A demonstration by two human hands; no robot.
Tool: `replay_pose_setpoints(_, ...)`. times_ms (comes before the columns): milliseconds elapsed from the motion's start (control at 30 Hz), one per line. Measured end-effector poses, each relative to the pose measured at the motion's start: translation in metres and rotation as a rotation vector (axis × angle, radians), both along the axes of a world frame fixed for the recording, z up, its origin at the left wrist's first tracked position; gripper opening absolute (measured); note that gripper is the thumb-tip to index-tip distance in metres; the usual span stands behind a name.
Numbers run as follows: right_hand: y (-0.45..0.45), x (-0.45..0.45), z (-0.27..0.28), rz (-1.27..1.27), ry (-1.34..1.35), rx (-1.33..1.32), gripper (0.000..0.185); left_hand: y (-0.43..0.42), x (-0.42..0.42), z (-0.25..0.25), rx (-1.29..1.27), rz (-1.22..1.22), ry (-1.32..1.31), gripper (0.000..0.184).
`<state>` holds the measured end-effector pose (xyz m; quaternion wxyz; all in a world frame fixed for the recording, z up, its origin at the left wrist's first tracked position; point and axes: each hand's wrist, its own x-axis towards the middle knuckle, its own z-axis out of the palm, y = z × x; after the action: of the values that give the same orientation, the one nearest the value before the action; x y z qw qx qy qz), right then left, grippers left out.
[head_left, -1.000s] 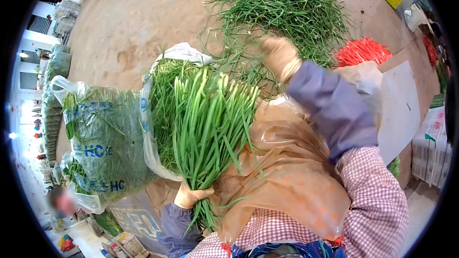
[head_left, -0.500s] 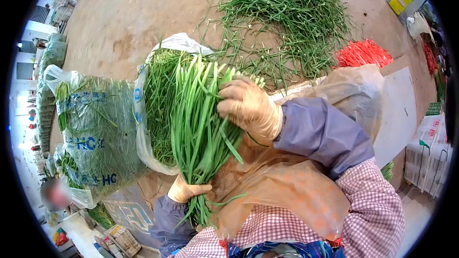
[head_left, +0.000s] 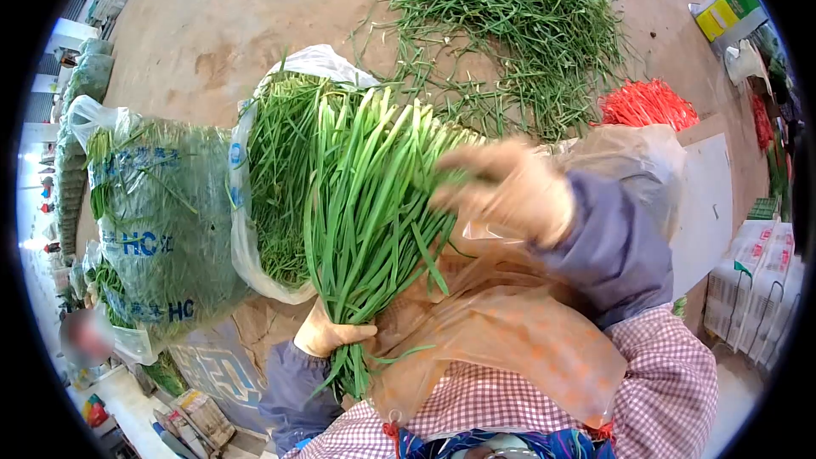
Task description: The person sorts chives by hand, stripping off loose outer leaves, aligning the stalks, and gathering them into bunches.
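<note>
A fanned bunch of long green stalks point(head_left: 365, 212) with pale ends pointing away from me is gripped low down by my left hand point(head_left: 327, 333), in a tan glove. My right hand point(head_left: 506, 187), gloved too and blurred by motion, is at the right edge of the bunch with its fingers apart. An open clear plastic bag point(head_left: 246, 229) full of similar greens stands directly left of the bunch. A translucent brown sheet point(head_left: 510, 331) covers my lap.
A loose heap of green stalks point(head_left: 527, 25) lies on the floor ahead. Red strips point(head_left: 650, 104) sit right of it, near a white board point(head_left: 705, 204). A filled bag with blue print point(head_left: 166, 221) is at the left; white crates point(head_left: 752, 289) stand far right.
My right hand came from the floor heap to the top of the bunch, then shifted right with its fingers spreading. My left hand keeps its grip. The bunch looks wider at its right side.
</note>
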<state>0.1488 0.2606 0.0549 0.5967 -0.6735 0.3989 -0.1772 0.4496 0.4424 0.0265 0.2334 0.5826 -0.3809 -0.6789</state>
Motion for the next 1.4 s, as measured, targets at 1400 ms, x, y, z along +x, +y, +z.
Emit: replay_pose_setpoints(1400, -0.063, -0.116, -0.014, -0.107, -1.335, 0.289, 0.017, -0.005, -0.015, 0.020, -0.130, -0.158, -0.189, 0.055)
